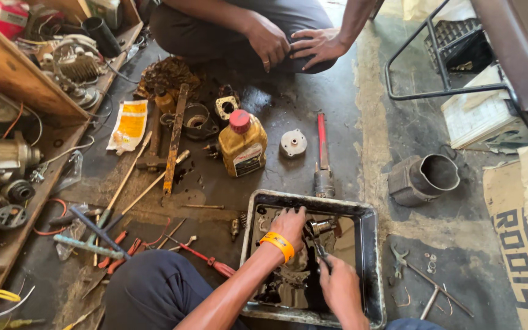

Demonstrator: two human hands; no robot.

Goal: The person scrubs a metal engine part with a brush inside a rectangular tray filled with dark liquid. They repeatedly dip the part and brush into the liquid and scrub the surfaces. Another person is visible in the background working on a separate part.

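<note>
Oil slicks everything in the black metal tray point(371, 256), so keep your hold firm. Far left, a wooden shelf point(13, 76) carries finned castings and loose wires, and beside it screwdrivers and red-handled pliers point(206, 261) lie on the stained concrete floor point(337, 104). Your left hand point(288, 226), with the orange wristband point(278, 244), closes its grip over the small steel part point(322, 227) at the tray's upper middle; pin that part against the tray wall so it cannot spin in the dark oil. Your right hand point(339, 287) is closed round a thin dark tool point(320, 252) whose tip meets the part; I'd keep it in line with the part and press steadily, because a slip looks likely on such a wet surface. Above the tray stand a yellow oil bottle point(242, 145) with a red cap and a red-handled tool point(322, 156). Right of it a grey ribbed cylinder sleeve point(424, 178) lies on its side. Another person's hands point(294, 43) rest opposite.
</note>
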